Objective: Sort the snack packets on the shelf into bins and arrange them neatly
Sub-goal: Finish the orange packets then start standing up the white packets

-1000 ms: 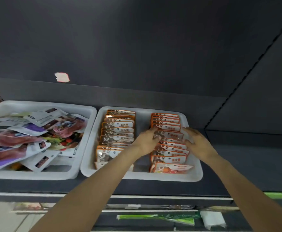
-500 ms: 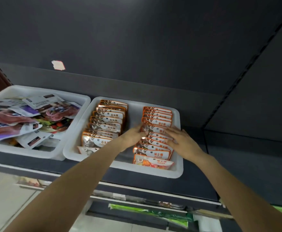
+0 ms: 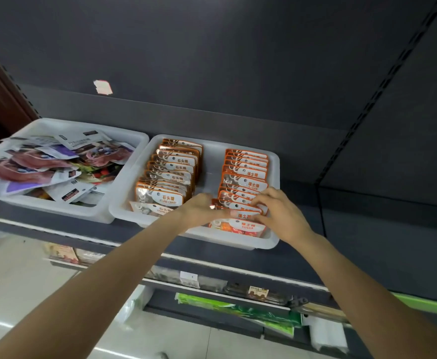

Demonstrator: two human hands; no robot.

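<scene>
Both hands are at the front of the right-hand row of packets in the middle bin. Left hand (image 3: 199,208): fingers curled, thumb and fingertips pinching the near-left edge of the front sugar candy packets (image 3: 243,200); grip closed on them. Right hand (image 3: 279,213): fingers bent, tips resting on the top edges of the same packets from the right side, thumb low against the frontmost packet; grip closed on the row. The two forearms reach up from the lower edge of the view.

Left to right along the shelf (image 3: 367,229):

1. Left bin (image 3: 64,211), white plastic, at the left end of the shelf. It holds a loose, unsorted heap of mixed snack packets (image 3: 51,164), white, purple and reddish, lying flat and overlapping at various angles. Some overhang the left rim.

2. Middle bin (image 3: 212,174), white plastic, just beside the left bin, rims close or touching. It holds two rows of orange-edged packets standing front to back, leaning rearward. The left row, stone candy packets (image 3: 168,177), runs from the front wall to the rear wall; its frontmost packet lies lower and flatter than the others. The right row, the sugar candy packets, runs likewise, separated from the left row by a bare strip of bin floor.

3. Shelf surface to the right of the middle bin: dark grey.

Above: dark back panel with a small pale sticker (image 3: 103,87). Below: lower shelf with green packaging (image 3: 238,309), partly blurred.
</scene>
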